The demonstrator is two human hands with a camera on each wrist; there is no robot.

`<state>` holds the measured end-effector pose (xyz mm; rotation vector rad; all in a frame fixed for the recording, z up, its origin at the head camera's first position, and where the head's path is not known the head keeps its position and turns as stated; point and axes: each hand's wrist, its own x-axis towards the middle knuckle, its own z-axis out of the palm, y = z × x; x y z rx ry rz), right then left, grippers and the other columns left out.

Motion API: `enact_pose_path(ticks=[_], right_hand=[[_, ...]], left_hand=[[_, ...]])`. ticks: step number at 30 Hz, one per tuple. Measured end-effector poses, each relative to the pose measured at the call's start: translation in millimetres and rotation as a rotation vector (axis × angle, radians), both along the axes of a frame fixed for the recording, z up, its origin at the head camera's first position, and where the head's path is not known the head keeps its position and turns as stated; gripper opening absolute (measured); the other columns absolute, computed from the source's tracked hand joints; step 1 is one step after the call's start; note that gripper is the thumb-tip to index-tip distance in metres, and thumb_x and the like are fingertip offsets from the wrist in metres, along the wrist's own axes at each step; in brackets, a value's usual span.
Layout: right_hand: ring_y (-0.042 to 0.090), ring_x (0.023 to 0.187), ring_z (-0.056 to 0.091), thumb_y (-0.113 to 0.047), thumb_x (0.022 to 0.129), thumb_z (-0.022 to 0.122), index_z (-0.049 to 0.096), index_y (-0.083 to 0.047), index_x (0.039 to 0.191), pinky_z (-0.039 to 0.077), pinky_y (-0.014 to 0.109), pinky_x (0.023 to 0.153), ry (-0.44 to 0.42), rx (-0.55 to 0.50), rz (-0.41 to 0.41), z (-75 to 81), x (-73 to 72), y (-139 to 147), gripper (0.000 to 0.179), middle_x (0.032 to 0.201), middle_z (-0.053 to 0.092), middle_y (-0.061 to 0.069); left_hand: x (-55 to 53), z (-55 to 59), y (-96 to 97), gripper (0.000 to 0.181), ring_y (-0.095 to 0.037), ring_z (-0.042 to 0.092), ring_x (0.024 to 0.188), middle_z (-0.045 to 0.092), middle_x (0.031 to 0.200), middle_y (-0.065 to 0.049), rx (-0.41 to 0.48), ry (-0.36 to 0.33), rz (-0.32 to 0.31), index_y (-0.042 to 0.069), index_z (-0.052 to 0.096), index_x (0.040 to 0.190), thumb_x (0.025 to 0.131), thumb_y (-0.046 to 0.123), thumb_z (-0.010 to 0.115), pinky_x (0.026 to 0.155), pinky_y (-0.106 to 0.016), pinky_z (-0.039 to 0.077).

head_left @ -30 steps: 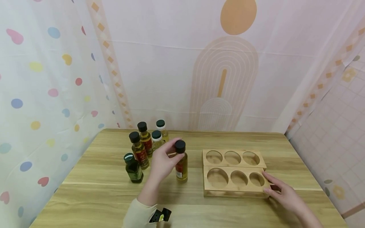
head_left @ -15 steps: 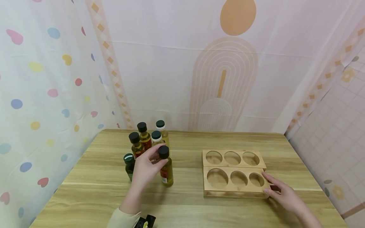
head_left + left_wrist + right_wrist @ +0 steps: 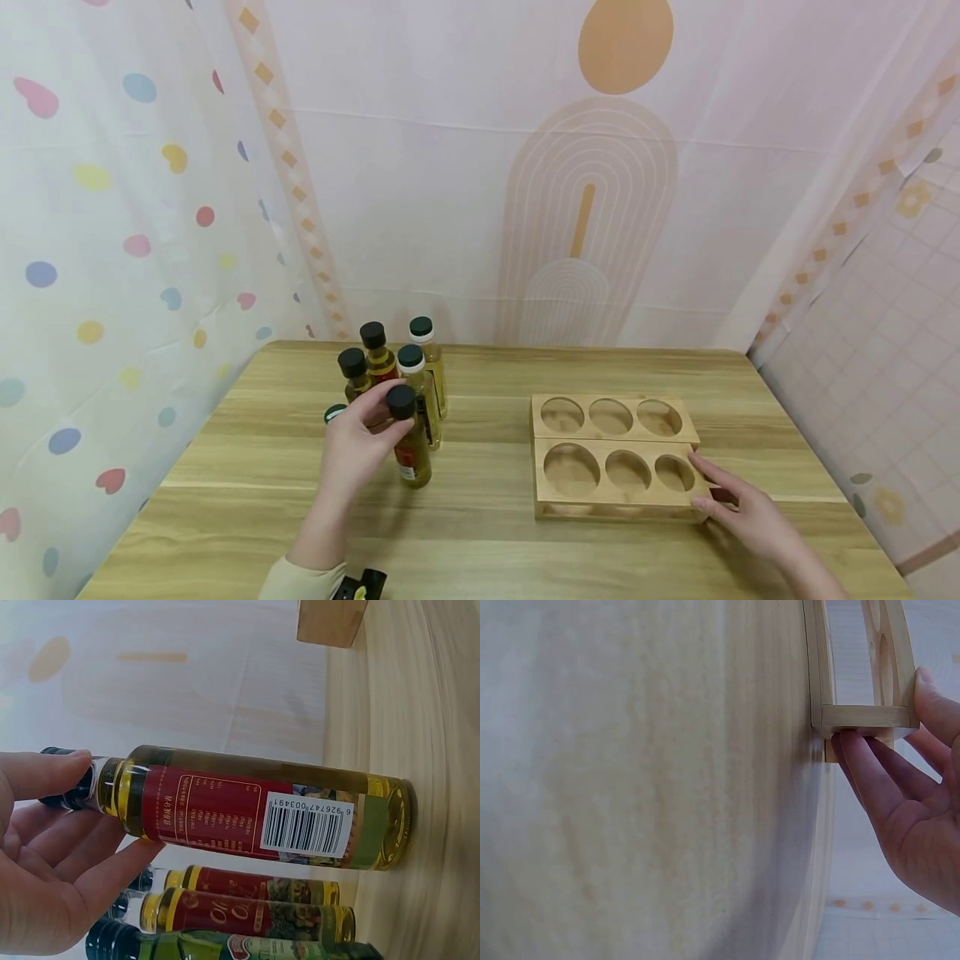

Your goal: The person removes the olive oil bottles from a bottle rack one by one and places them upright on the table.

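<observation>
My left hand [image 3: 351,446] holds a red-labelled olive oil bottle [image 3: 414,457] by its black-capped neck. In the left wrist view this oil bottle [image 3: 225,802] shows a barcode, with the thumb across the neck and the fingers behind it. It stands upright, close in front of a pale oil bottle [image 3: 424,400] with a dark green cap. At the right, my right hand [image 3: 750,512] grips the end of a two-tier wooden rack [image 3: 607,442] with round holes. The right wrist view has the thumb on the rack's [image 3: 866,716] upper edge and fingers against its end.
Two more red-labelled bottles [image 3: 354,367] and a second pale oil bottle [image 3: 432,362] stand behind the left hand. A dark green bottle [image 3: 255,946] is mostly hidden by that hand in the head view. A curtain [image 3: 420,208] hangs behind the table [image 3: 480,550].
My left hand has carried the olive oil bottle leftward, from beside the group of bottles to the front of it. My right hand and the rack have stayed put.
</observation>
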<state>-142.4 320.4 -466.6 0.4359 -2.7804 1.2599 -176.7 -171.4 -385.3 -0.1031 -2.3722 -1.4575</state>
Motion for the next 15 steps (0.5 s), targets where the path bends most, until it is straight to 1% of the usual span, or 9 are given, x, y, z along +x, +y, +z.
enact_pose_path(ticks=[6, 10, 12, 15], right_hand=[[-0.003, 0.092, 0.059, -0.008, 0.092, 0.069, 0.044, 0.007, 0.144, 0.054, 0.023, 0.071, 0.0, 0.008, 0.001, -0.6, -0.3, 0.4, 0.058, 0.138, 0.047, 0.035], [-0.004, 0.093, 0.058, -0.007, 0.092, 0.069, 0.045, 0.006, 0.143, 0.054, 0.023, 0.07, 0.006, 0.009, -0.001, -0.8, -0.4, 0.4, 0.058, 0.138, 0.047, 0.035], [-0.004, 0.093, 0.058, -0.007, 0.092, 0.069, 0.045, 0.006, 0.144, 0.054, 0.023, 0.07, 0.008, 0.01, -0.004, -0.9, -0.3, 0.4, 0.058, 0.138, 0.047, 0.034], [-0.004, 0.092, 0.058, -0.008, 0.092, 0.069, 0.045, 0.005, 0.144, 0.054, 0.023, 0.07, 0.004, 0.012, -0.008, -0.4, -0.6, 0.4, 0.059, 0.138, 0.048, 0.034]], left_hand=[[0.0, -1.5, -3.4, 0.047, -0.029, 0.069, 0.1, 0.072, 0.108, -0.017, 0.007, -0.01, -0.005, 0.007, 0.067, 0.126, 0.081, -0.003, 0.078, 0.088, -0.043, 0.055], [-1.1, -3.6, -5.5, 0.047, -0.028, 0.069, 0.099, 0.072, 0.108, -0.016, 0.004, -0.003, -0.005, 0.007, 0.066, 0.126, 0.081, -0.002, 0.078, 0.087, -0.042, 0.056], [-1.3, -4.4, -6.9, 0.047, -0.027, 0.069, 0.098, 0.072, 0.107, -0.015, -0.011, -0.002, -0.003, 0.008, 0.066, 0.126, 0.081, -0.002, 0.078, 0.085, -0.035, 0.056], [-1.2, -4.7, -7.9, 0.047, -0.025, 0.069, 0.098, 0.072, 0.107, -0.015, -0.025, -0.007, -0.005, 0.008, 0.065, 0.126, 0.082, -0.001, 0.078, 0.084, -0.031, 0.056]])
